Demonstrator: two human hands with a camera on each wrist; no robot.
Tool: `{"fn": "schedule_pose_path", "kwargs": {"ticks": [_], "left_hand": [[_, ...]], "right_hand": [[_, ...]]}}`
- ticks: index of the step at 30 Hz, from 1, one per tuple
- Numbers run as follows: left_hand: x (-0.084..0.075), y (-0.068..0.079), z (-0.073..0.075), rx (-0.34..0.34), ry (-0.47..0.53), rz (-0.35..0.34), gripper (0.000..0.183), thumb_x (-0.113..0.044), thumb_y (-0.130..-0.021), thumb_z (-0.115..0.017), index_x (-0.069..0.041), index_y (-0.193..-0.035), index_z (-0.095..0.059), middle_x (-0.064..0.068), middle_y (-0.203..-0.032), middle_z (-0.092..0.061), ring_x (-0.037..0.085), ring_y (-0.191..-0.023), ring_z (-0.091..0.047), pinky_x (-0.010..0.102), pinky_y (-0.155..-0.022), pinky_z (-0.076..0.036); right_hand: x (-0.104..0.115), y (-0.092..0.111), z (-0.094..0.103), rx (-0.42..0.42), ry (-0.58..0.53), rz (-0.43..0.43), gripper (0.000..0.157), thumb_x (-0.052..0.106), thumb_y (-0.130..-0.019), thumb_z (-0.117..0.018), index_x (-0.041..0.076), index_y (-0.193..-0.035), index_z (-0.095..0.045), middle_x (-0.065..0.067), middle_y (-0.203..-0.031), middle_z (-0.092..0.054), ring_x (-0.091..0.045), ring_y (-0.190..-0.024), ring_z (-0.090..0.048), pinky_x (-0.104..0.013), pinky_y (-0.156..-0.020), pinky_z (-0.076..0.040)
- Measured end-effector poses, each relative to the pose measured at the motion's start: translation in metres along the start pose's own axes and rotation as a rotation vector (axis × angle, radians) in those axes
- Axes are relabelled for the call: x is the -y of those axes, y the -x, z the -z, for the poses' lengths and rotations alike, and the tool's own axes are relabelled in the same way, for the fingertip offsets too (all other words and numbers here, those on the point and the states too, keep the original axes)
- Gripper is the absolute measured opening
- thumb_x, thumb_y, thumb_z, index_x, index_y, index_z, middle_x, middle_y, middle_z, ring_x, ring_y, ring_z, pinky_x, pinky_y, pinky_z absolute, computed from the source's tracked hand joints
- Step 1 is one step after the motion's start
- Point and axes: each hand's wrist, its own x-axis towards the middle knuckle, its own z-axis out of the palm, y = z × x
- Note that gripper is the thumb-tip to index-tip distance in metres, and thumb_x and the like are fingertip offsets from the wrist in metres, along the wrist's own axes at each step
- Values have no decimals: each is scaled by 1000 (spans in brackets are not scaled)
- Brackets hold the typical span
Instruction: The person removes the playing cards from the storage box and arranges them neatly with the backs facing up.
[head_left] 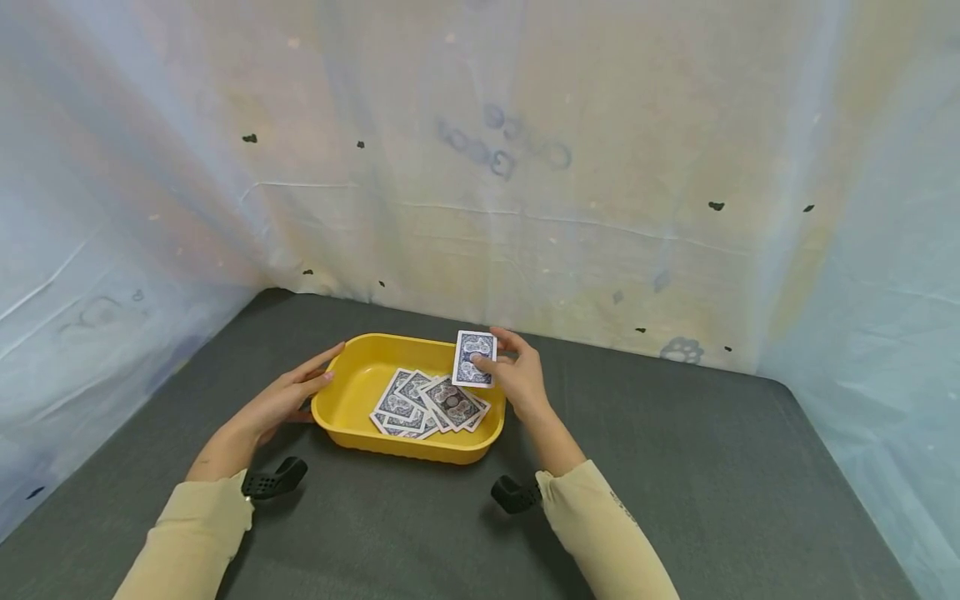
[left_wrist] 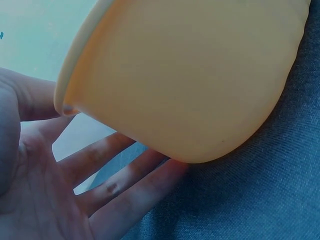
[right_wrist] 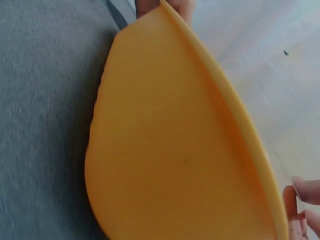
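Note:
A yellow plastic tray [head_left: 341,400] stands on the dark tabletop, with a loose heap of playing cards [head_left: 397,404] inside, patterned backs up. My left hand [head_left: 273,404] holds the tray's left end. Its thumb lies at the rim in the left wrist view, and the other fingers [left_wrist: 115,187] spread against the outer wall. Above the tray's right end, my right hand [head_left: 522,379] pinches a playing card [head_left: 465,343], its blue-and-white back facing up. The right wrist view mostly shows the tray's wall [right_wrist: 170,125], with the right fingertips [right_wrist: 305,192] at the lower right edge.
A dark grey cloth covers the table [head_left: 697,483]. A pale patterned curtain [head_left: 600,125] hangs behind it and along both sides. Black wrist straps [head_left: 276,479] stick out from the cuffs of both light sleeves, in front of the tray.

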Motion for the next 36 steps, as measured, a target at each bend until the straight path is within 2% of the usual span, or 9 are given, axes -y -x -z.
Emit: {"fn": "schedule_pose_path", "kwargs": {"ticks": [4,10,21,29,36], "left_hand": [[0,0,0,0,2,-1,66,-44,-101,-42,-31,-155,-7,21,-160,-3,45,-140,-24,62,-99,-40],[2,-1,1,-2,7,-3,66,-44,-101,-43,-32,-155,-7,21,-160,-4,45,-139,-26,61,-98,-41],[3,-1,1,3,9,-2,65,-44,-101,-42,-32,-155,-6,21,-160,-4,45,-139,-26,61,-99,-41],[1,-1,1,-5,13,13,67,-46,-100,-43,-31,-155,-8,19,-161,-4,44,-139,-26,59,-100,-41],[1,0,0,0,11,7,67,-46,-100,-42,-32,-155,-6,21,-160,-2,45,-139,-25,60,-99,-41]], "right_hand": [[-6,-4,9,-31,-32,35,55,-1,-82,-72,7,-134,-56,-13,-111,-49,-14,-81,-64,-20,-64,-50],[-14,-10,21,-62,-65,39,56,-3,-82,-71,7,-134,-55,-13,-109,-49,-11,-81,-65,-19,-63,-51],[-24,-18,42,-189,-92,-39,57,-1,-82,-70,8,-136,-54,-13,-113,-49,-6,-74,-55,-14,-61,-48],[-33,-27,57,-251,-42,-65,57,-1,-83,-68,7,-137,-53,-13,-113,-50,-8,-74,-51,-13,-60,-45],[-47,-33,62,-252,51,-94,57,0,-83,-69,9,-137,-53,-16,-117,-51,-12,-78,-48,-20,-64,-41]]}}
